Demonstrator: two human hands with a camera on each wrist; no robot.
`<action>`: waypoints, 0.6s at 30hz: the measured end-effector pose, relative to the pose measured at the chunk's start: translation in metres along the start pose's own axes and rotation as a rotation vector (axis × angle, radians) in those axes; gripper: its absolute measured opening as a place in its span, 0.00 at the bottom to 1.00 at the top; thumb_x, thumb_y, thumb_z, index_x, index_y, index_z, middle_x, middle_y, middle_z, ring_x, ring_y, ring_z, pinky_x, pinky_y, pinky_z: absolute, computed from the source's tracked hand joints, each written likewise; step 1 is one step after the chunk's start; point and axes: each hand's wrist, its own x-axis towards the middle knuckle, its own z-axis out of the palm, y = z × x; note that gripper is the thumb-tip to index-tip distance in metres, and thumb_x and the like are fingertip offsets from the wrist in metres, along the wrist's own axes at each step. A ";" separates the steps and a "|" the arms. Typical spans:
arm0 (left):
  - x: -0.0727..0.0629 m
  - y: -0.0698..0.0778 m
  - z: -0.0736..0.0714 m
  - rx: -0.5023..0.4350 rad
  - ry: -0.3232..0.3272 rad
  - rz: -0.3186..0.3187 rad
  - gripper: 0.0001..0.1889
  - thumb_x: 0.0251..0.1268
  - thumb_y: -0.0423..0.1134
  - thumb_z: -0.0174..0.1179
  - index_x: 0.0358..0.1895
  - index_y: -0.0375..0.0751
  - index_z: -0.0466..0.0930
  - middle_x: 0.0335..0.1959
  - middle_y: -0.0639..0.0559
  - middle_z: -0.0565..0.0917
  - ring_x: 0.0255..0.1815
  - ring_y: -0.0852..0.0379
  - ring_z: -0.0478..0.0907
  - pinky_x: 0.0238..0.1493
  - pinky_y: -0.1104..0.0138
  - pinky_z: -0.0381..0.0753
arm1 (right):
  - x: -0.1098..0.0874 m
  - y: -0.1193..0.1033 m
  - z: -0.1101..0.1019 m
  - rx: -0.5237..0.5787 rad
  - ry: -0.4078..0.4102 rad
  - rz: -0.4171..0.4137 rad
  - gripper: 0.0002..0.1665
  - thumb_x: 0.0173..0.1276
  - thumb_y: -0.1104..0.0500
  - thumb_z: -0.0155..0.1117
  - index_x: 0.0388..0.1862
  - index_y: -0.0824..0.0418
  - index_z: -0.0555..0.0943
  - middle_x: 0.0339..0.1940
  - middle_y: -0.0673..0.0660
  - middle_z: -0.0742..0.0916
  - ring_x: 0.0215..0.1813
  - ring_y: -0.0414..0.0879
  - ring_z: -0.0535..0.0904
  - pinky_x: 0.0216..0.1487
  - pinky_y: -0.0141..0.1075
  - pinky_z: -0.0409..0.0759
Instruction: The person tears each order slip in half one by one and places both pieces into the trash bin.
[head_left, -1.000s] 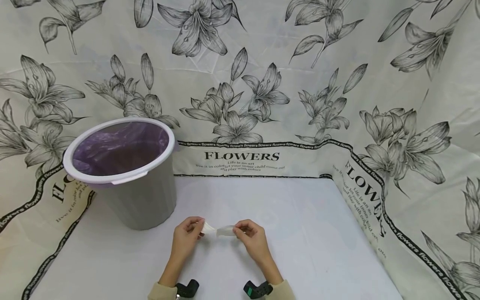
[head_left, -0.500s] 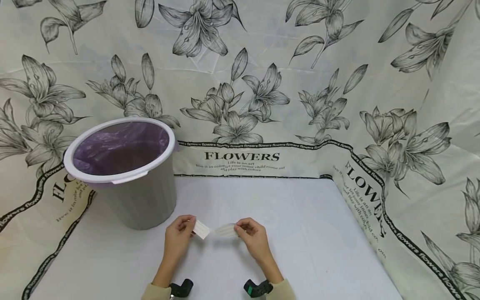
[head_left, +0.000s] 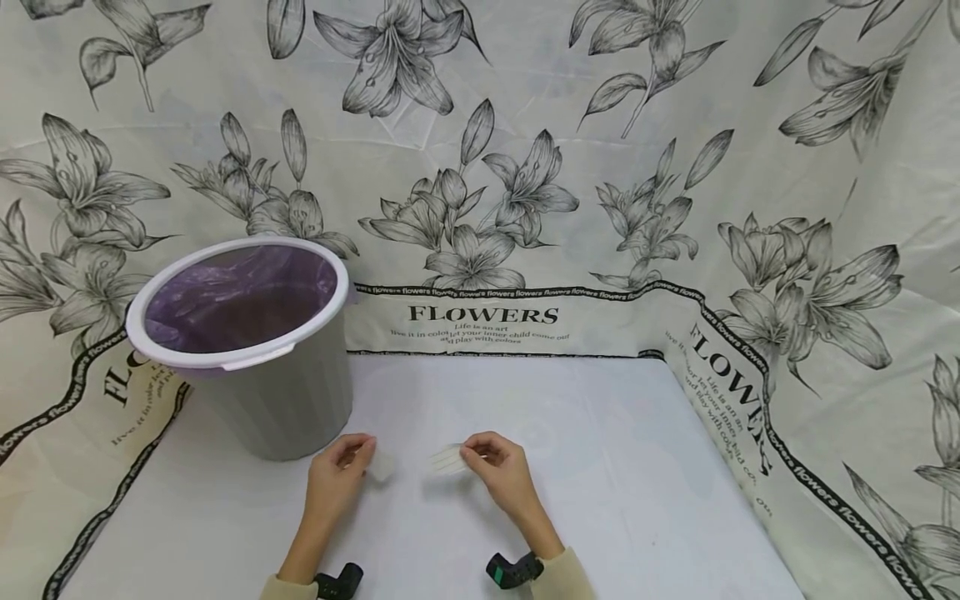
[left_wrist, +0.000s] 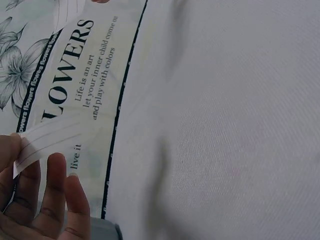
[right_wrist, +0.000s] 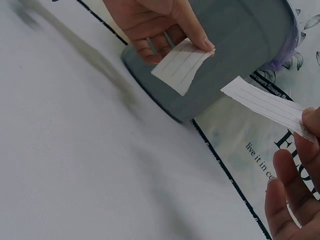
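Note:
Both hands hover over the white table, each pinching a torn piece of thin, lined paper. In the head view the left hand (head_left: 337,475) is near the bin's base, its short paper piece (head_left: 381,467) held between thumb and index finger. Faint lines and an uneven edge show on that paper piece (right_wrist: 180,67) in the right wrist view. To the right, the right hand (head_left: 502,471) pinches the end of a longer paper strip (head_left: 447,460) that points left. The strip (right_wrist: 265,105) has a ragged free end. A gap separates the two pieces.
A grey bin (head_left: 292,408) with a white rim and a purple liner (head_left: 240,292) stands at the table's left. White cloth printed with flowers (head_left: 472,242) hangs behind and along both sides of the white table (head_left: 600,467). Each wrist wears a black device (head_left: 513,571).
A second ago the paper ends met in the middle, twisted. Since then the left hand has moved left with its piece, widening the gap, while the right hand has stayed nearly in place.

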 end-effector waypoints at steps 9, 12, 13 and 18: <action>-0.002 0.011 -0.018 0.118 -0.045 0.163 0.05 0.67 0.40 0.71 0.42 0.45 0.89 0.38 0.53 0.90 0.37 0.67 0.81 0.38 0.72 0.83 | 0.017 -0.018 0.000 -0.089 -0.090 -0.026 0.06 0.70 0.64 0.70 0.43 0.65 0.87 0.41 0.64 0.90 0.40 0.41 0.84 0.42 0.29 0.85; -0.001 0.017 -0.027 0.168 -0.059 0.245 0.04 0.67 0.40 0.71 0.41 0.46 0.89 0.37 0.56 0.90 0.37 0.67 0.82 0.37 0.71 0.83 | 0.025 -0.028 0.004 -0.146 -0.132 -0.036 0.06 0.71 0.65 0.69 0.44 0.67 0.87 0.42 0.64 0.90 0.41 0.44 0.85 0.43 0.33 0.85; -0.001 0.019 -0.030 0.176 -0.067 0.272 0.04 0.67 0.40 0.71 0.41 0.47 0.89 0.37 0.57 0.90 0.37 0.67 0.82 0.37 0.71 0.84 | 0.027 -0.032 0.005 -0.168 -0.144 -0.043 0.06 0.71 0.65 0.68 0.44 0.67 0.87 0.42 0.64 0.90 0.41 0.45 0.85 0.44 0.35 0.85; -0.001 0.029 -0.045 0.184 -0.096 0.411 0.05 0.64 0.34 0.72 0.40 0.49 0.88 0.34 0.61 0.89 0.34 0.69 0.82 0.36 0.72 0.83 | 0.038 -0.048 0.009 -0.246 -0.212 -0.096 0.07 0.72 0.65 0.68 0.44 0.67 0.88 0.43 0.63 0.91 0.42 0.45 0.84 0.47 0.39 0.85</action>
